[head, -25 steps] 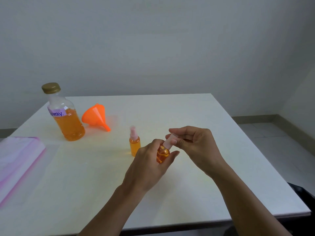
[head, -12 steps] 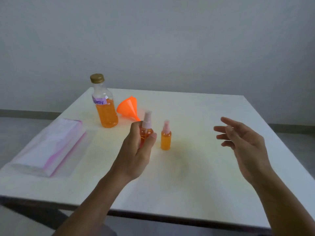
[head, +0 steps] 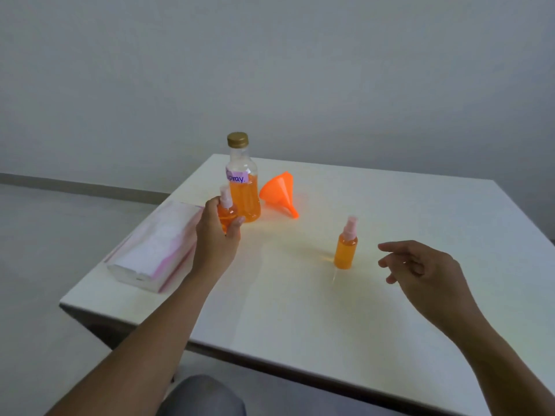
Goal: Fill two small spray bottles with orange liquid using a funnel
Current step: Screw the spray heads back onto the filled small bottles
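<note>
Head view: one wide look down at a white table point(head: 390, 211), both hands over it.
Left hand point(head: 216, 238): wrapped round a small spray bottle point(head: 227, 214), upright, raised just in front of the big bottle point(head: 244, 193).
Right hand point(head: 420, 270): relaxed, fingers loosely spread, holding nothing, near the second spray bottle point(head: 346, 249) but apart from it.
Second spray bottle: upright on the table, pump top on, orange inside.
Funnel point(head: 279, 190): on its side beside the capped big bottle.
Tissue pack point(head: 156, 250): at the table's left edge.
Step, as judged: both small bottles look filled; setting the held one down.
Doing it well: lower it straight, base flat, away from the big bottle and funnel; let go once it stands firm.
</note>
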Demonstrator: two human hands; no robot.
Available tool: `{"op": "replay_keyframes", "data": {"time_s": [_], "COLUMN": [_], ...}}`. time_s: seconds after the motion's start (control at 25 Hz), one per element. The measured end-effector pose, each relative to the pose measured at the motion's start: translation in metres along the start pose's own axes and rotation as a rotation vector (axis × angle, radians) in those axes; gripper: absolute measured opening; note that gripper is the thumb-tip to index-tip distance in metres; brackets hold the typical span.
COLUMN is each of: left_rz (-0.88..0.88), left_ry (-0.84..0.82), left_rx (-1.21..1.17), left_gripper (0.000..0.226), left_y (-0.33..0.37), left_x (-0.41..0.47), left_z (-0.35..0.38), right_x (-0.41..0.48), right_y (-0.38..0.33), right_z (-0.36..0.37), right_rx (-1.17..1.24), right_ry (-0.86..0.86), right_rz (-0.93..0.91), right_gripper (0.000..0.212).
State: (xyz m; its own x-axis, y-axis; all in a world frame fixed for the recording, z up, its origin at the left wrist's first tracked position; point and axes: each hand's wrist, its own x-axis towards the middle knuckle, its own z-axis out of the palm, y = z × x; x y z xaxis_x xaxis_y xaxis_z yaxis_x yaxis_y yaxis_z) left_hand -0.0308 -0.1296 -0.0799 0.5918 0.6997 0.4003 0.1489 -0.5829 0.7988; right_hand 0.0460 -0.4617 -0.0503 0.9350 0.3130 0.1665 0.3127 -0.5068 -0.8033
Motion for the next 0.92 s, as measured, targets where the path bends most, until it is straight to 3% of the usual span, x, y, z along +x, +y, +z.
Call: {"op": "replay_keyframes", "data": {"time_s": [0.16, 0.24, 0.32, 0.4, 0.52, 0.68, 0.8, 0.92], "left_rz": [-0.007, 0.012, 0.049, 0.096, 0.217, 0.133, 0.207, 0.328], "left_ry": [-0.022, 0.065, 0.234, 0.277, 0.01, -0.532, -0.621, -0.696], "left_rx": [-0.04, 0.039, 0.132, 0.074, -0.001, -0.129, -0.251, -0.238], "left_gripper": [0.071, 0.082, 0.067, 0.047, 0.045, 0.059, 0.042, 0.036], "left_y": [-0.004, 0.001, 0.022, 0.05, 0.077, 0.082, 0.085, 0.093], "left_x": [0.001, -0.017, -0.044, -0.062, -0.083, -0.099, -0.095, -0.094], "left_z": [-0.003, 0.0, 0.004, 0.016, 0.047, 0.086, 0.101, 0.107], "right_x": [0.008, 0.011, 0.015, 0.019, 0.024, 0.029, 0.025, 0.024], "right_y": [-0.01, -0.014, -0.024, -0.032, -0.036, -0.03, -0.024, -0.019], "right_z": [0.016, 0.022, 0.032, 0.043, 0.052, 0.044, 0.032, 0.013], "right_rx": [0.046, 0.074, 0.094, 0.119, 0.118, 0.106, 0.167, 0.073], "right_ry": [0.042, 0.027, 0.029, 0.062, 0.117, 0.16, 0.148, 0.17], "right_rz": [0.005, -0.015, -0.034, -0.034, -0.065, -0.107, -0.062, -0.056], "right_gripper": [0.032, 0.04, 0.038, 0.04, 0.03, 0.008, 0.007, 0.007]}}
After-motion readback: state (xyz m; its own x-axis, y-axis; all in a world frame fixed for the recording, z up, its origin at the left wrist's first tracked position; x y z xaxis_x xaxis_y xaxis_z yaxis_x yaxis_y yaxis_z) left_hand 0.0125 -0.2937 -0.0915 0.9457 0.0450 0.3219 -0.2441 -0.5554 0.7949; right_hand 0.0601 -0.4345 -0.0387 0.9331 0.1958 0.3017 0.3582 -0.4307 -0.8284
